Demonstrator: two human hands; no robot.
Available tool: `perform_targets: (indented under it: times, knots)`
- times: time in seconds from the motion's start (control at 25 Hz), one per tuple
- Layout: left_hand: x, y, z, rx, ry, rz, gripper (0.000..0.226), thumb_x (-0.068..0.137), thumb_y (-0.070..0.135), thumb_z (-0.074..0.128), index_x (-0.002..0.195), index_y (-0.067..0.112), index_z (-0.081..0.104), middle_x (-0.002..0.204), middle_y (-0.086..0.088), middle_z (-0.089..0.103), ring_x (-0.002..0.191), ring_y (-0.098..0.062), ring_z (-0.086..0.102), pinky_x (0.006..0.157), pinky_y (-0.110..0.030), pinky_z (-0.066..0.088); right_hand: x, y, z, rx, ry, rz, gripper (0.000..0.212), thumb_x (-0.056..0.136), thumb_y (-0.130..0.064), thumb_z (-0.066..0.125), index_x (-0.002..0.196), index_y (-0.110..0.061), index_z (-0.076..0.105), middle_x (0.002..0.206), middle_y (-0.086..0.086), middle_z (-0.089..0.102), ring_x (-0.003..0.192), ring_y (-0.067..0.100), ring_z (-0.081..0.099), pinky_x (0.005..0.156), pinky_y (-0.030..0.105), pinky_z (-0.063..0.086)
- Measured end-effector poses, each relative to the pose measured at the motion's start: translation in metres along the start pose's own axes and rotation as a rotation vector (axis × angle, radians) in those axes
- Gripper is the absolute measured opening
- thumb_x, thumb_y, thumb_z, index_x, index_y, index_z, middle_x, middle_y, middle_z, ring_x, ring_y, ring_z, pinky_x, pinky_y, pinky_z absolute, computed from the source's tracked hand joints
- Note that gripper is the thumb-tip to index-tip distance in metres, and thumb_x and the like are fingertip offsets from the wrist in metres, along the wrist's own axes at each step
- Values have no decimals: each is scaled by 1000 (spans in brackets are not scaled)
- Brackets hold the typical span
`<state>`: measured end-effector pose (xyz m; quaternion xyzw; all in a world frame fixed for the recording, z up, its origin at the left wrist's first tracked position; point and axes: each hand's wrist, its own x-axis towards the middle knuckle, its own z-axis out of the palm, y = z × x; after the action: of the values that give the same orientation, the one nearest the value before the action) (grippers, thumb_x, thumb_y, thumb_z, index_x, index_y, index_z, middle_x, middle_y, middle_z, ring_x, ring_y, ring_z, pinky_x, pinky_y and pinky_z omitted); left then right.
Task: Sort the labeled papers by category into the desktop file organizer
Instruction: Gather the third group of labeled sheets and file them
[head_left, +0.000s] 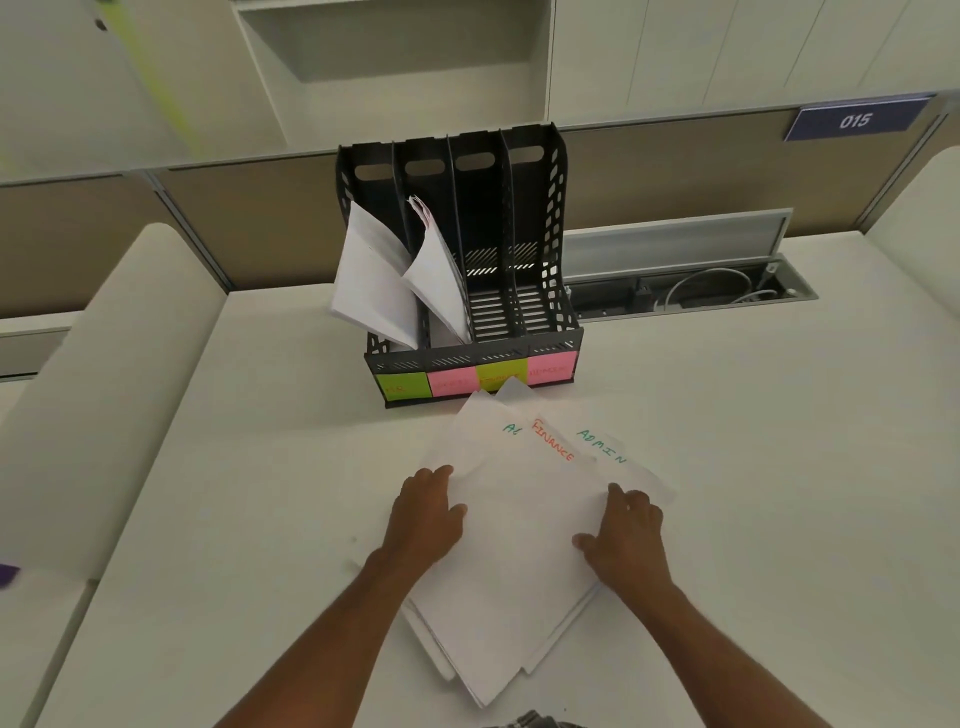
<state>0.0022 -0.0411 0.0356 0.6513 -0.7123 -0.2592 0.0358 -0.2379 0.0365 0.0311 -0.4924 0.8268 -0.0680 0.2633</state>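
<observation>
White paper stack (511, 551) fanned on desk (753, 467) so labels show | my left hand (428, 512) and right hand (626, 535) flat, fingers spread, pinning edges, gripping nothing | black organizer (493, 291) just beyond, two left slots holding papers

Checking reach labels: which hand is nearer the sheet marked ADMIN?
Right. The right hand rests just below the ADMIN sheet, fingertips near its lower edge. The left hand sits at the stack's far left edge, across the FINANCE sheet.
</observation>
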Motion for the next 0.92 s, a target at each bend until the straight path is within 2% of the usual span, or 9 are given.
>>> perform_targets:
  times: [0.12, 0.2, 0.28, 0.36, 0.44, 0.56, 0.68, 0.76, 0.92]
  knots:
    - [-1, 1, -2, -136, -43, -74, 50, 93, 30, 62, 140, 17, 50, 136, -8, 60, 124, -27, 57, 105, -36, 45, 7, 3, 0, 126, 17, -51, 76, 89, -16, 70, 153, -8, 29, 148, 16, 37, 136, 34, 35, 111, 37, 34]
    - [-2, 1, -4, -210, -12, -97, 27, 92, 24, 63, 118, 16, 66, 116, -6, 70, 108, -26, 64, 96, -36, 52, 7, 5, 0, 265, 93, -111, 74, 88, 0, 66, 153, -8, 32, 152, 15, 35, 141, 30, 34, 114, 32, 30]
    - [-5, -1, -4, -368, 38, -166, 6, 89, 18, 65, 85, 18, 70, 87, -2, 72, 86, -24, 66, 82, -35, 56, 5, 7, -2, 435, 210, -130, 77, 86, 7, 65, 154, -10, 31, 158, 13, 29, 147, 26, 28, 116, 29, 25]
    - [-11, -7, -1, -551, 76, -264, 13, 85, 15, 70, 73, 20, 68, 75, 1, 69, 76, -21, 64, 76, -36, 55, 2, 6, -5, 634, 311, -82, 81, 86, 6, 67, 155, -12, 29, 157, 7, 29, 145, 21, 30, 111, 34, 37]
    - [-18, -9, 1, -704, 123, -326, 14, 83, 12, 74, 72, 18, 69, 74, -1, 69, 72, -20, 62, 74, -36, 55, 1, 0, -11, 839, 303, 23, 79, 86, 0, 71, 153, -14, 31, 141, 1, 43, 128, 18, 48, 94, 31, 46]
    - [-28, -7, 2, -850, 171, -370, 9, 82, 10, 77, 81, 14, 68, 82, -1, 67, 76, -17, 61, 75, -31, 51, 0, -5, -15, 931, 181, 111, 55, 89, -12, 73, 139, -17, 51, 108, 0, 68, 94, 17, 66, 77, 27, 49]
    - [-35, -8, 3, -893, 153, -345, 20, 80, 19, 81, 96, 15, 69, 93, -4, 71, 86, -21, 66, 81, -37, 57, 1, -7, -11, 988, 159, 156, 29, 89, -13, 72, 117, -16, 66, 95, 3, 73, 88, 22, 71, 84, 41, 58]
    - [-35, -14, 2, -882, 87, -295, 16, 85, 30, 76, 96, 19, 73, 94, -6, 75, 89, -25, 71, 86, -44, 59, 3, -6, -9, 986, 164, 141, 15, 88, -13, 73, 102, -19, 70, 93, 2, 76, 86, 22, 73, 86, 45, 59]
    - [-24, -21, -11, -1002, -124, -327, 30, 99, 41, 53, 100, 22, 75, 103, -1, 77, 100, -22, 72, 94, -43, 56, 9, -6, -12, 931, 182, 72, 7, 87, -18, 74, 92, -17, 68, 86, 1, 75, 81, 19, 70, 77, 37, 57]
